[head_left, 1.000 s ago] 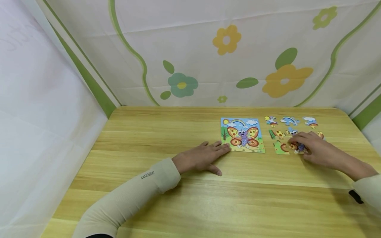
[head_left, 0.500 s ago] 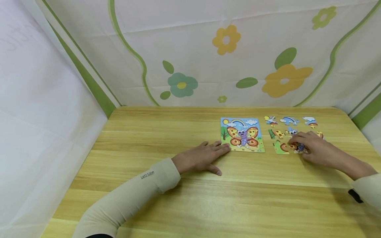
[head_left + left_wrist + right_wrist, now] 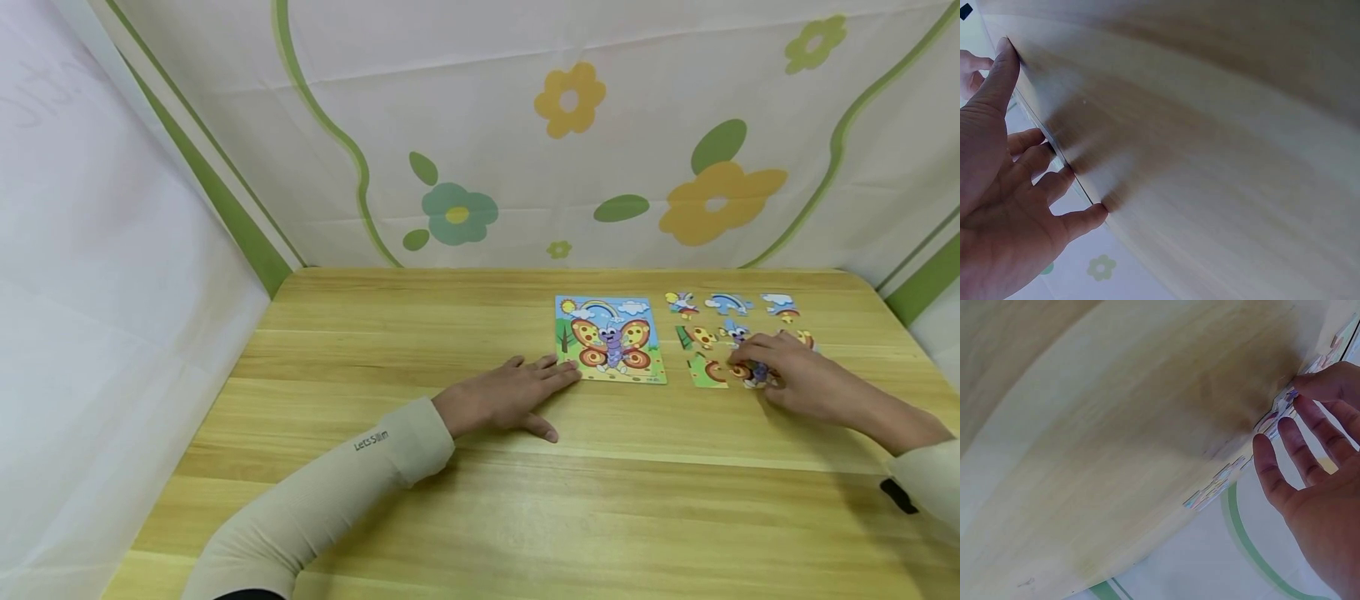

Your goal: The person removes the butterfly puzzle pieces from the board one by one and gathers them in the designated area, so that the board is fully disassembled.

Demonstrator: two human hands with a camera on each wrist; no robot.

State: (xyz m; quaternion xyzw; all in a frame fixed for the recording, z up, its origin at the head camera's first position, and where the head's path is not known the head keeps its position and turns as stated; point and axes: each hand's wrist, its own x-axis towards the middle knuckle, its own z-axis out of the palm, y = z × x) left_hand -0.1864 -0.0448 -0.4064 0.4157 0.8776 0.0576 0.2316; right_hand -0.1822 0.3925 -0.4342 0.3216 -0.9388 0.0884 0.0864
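Head view first: the left hand [image 3: 517,398] lies flat on the worktop [image 3: 450,500], fingers spread, fingertips just touching the near left corner of the butterfly picture board [image 3: 611,339], which looks like a way of keeping that board from sliding. To the right of the board, the right hand [image 3: 791,377] is down among the loose puzzle pieces [image 3: 708,333], fingertips pressing the purple-bodied piece [image 3: 753,372] against the wood, nudging rather than lifting, I'd say. That piece is small, flat, orange and purple, beside a green-edged one.

Left wrist view: the left hand [image 3: 1004,206] with fingers splayed and straight, tips planted on the worktop [image 3: 1210,156], holding nothing.

Right wrist view: the right hand [image 3: 1316,469] has its fingers fanned out and its fingertips [image 3: 1300,384] resting on the jigsaw bits [image 3: 1279,409], which are thin card seen edge-on, pale and colourful.
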